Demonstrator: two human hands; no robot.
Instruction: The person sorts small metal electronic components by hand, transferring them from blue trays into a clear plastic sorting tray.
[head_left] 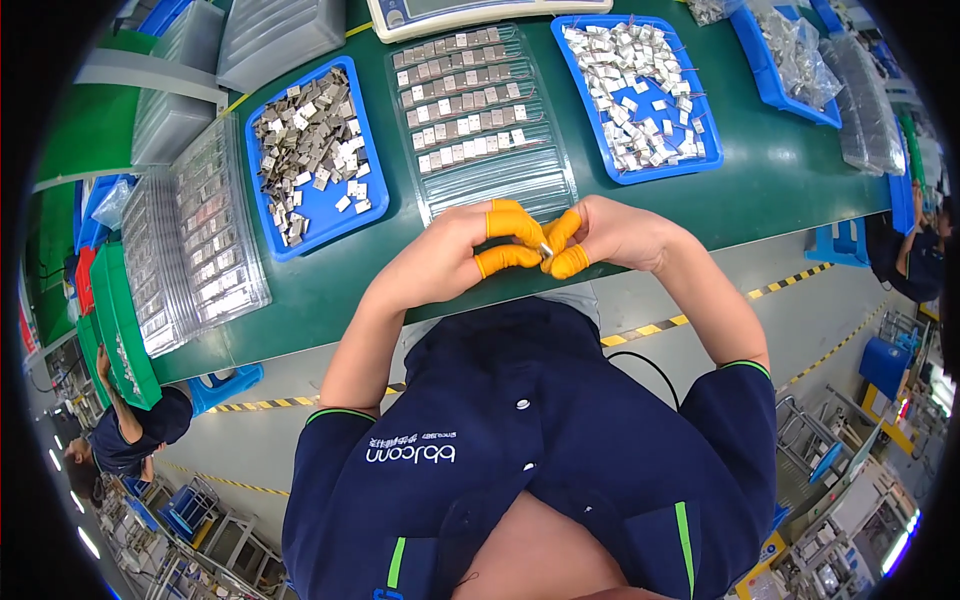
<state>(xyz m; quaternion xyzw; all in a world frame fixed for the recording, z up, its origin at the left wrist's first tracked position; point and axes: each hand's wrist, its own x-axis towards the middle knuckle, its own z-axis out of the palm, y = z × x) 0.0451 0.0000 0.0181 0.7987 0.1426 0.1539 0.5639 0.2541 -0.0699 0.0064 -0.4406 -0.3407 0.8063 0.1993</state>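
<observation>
Far left on the green surface (780, 170): stacked clear blister trays (195, 240) w/ small metal parts seated in rows. Next, blue tray (312, 160) of loose metal clips, roughly half covered, bare blue toward its near end. Centre: clear slotted tray (475, 110); approx. five far rows filled w/ parts, the near rows look empty, so by my read loading is a bit over halfway, w/ the near rows left. Just below it, at the surface's near edge, left hand (440, 255): orange finger cots on thumb & index, those fingers (505, 222) pinched together on a small metal part (546, 248). Right hand (610, 232) meets it from the other side, cotted fingers (568, 262) also clamped on the same part; the two hands touch tip to tip, part held between them above the surface edge, not yet in any tray. Right: second blue tray (640, 95), heaped w/ silvery wired pieces, plenty of stock. Far right: another blue bin (785, 60) w/ bagged parts, contents unclear.
</observation>
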